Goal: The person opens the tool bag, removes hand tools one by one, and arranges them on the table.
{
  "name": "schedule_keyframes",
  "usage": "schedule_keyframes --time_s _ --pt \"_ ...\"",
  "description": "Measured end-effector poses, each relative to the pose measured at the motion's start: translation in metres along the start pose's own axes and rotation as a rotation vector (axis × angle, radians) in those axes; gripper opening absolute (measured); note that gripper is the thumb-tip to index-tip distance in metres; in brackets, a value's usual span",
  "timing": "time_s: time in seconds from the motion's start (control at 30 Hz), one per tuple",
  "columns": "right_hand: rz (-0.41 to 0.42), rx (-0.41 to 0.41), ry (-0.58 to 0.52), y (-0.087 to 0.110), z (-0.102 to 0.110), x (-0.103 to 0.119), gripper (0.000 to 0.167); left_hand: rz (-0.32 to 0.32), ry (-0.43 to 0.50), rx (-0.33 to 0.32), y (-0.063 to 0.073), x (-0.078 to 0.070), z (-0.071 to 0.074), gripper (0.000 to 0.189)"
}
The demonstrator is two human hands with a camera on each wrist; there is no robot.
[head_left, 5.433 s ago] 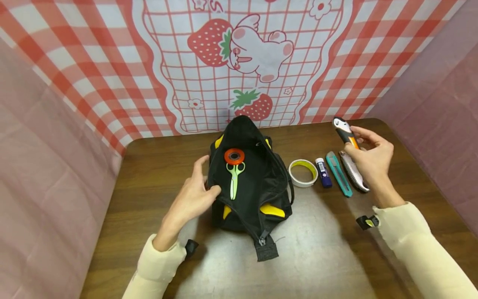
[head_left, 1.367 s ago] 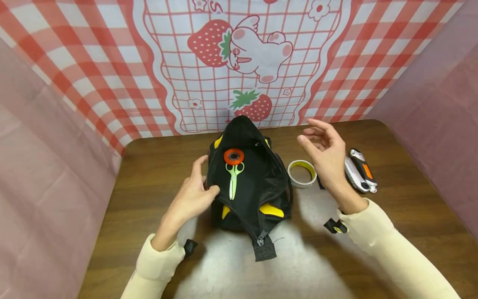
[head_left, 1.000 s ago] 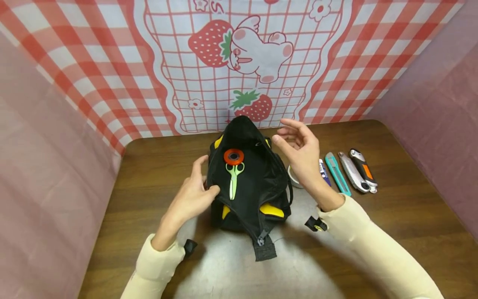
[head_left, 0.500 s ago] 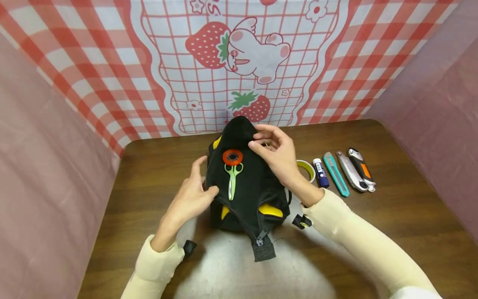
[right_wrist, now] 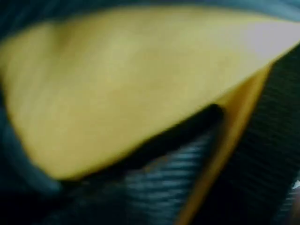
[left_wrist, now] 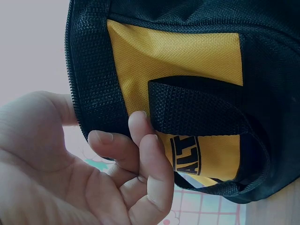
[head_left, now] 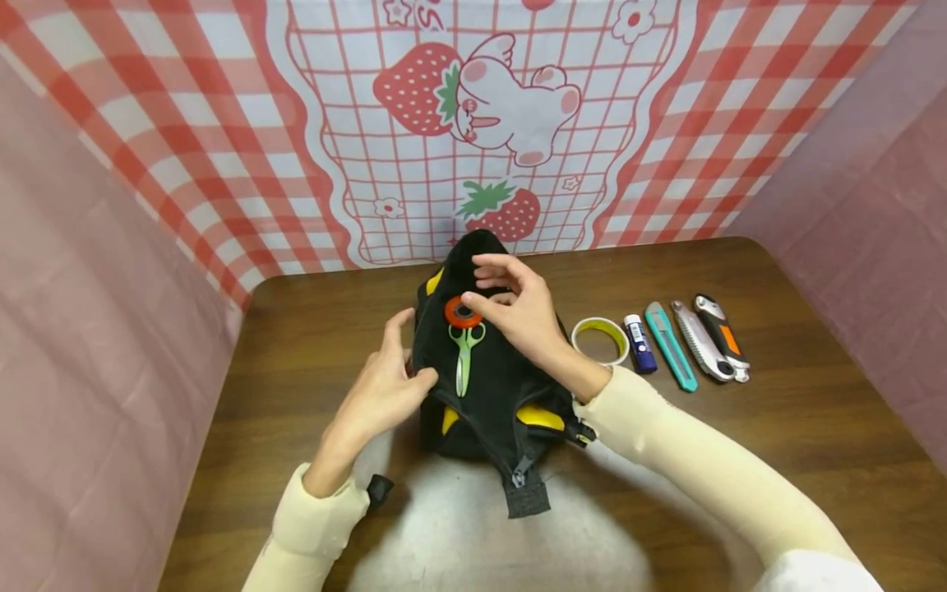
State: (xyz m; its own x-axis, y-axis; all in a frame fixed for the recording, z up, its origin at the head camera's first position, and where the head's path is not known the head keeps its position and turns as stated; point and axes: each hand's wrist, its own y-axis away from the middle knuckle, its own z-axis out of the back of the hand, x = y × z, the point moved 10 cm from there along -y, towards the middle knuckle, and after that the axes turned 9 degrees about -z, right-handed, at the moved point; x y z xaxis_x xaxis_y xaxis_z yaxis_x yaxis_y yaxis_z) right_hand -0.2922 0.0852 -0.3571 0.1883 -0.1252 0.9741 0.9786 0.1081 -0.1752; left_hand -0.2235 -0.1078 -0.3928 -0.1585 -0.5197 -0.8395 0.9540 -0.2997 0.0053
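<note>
A black and yellow tool bag [head_left: 488,386] sits unzipped in the middle of the table. Inside it lie a red-orange ring-shaped roll [head_left: 453,316] and green-handled scissors [head_left: 463,362]. My left hand [head_left: 381,386] holds the bag's left rim; in the left wrist view the thumb goes behind the zipped edge and curled fingers lie in front of the yellow panel [left_wrist: 187,51]. Over the opening is my right hand [head_left: 521,316], nothing in it, its thumb tip overlapping the red roll; contact cannot be told. The right wrist view is blurred, filled by the bag's yellow side [right_wrist: 131,93].
Right of the bag lie a white tape roll [head_left: 625,349], a blue glue stick [head_left: 640,345], a teal utility knife [head_left: 670,345], a silver folding saw [head_left: 699,341] and a black-orange cutter [head_left: 721,333]. A patterned cloth [head_left: 518,115] hangs behind the wooden table [head_left: 296,370].
The right hand set the black-orange cutter down at the row's right end, then moved left over the bag to the red roll. The left hand stays at the rim.
</note>
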Motion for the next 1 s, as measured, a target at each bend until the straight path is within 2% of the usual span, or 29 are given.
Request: schedule_keyframes --time_s 0.13,0.43,0.73,1.0 --pt "-0.033 0.031 0.049 -0.004 -0.008 -0.016 0.052 -0.003 -0.007 -0.003 0.001 0.0 0.0 0.09" --pt "-0.02 0.11 0.235 -0.008 -0.022 -0.039 0.056 -0.007 -0.01 -0.011 0.001 0.001 0.001 0.09" --pt "-0.159 0.18 0.277 -0.016 -0.032 -0.069 0.056 0.007 -0.011 -0.007 0.001 0.003 0.002 0.091" --pt "-0.206 0.192 0.283 -0.017 -0.03 -0.087 0.056 0.004 -0.024 -0.013 0.001 0.002 0.003 0.091"
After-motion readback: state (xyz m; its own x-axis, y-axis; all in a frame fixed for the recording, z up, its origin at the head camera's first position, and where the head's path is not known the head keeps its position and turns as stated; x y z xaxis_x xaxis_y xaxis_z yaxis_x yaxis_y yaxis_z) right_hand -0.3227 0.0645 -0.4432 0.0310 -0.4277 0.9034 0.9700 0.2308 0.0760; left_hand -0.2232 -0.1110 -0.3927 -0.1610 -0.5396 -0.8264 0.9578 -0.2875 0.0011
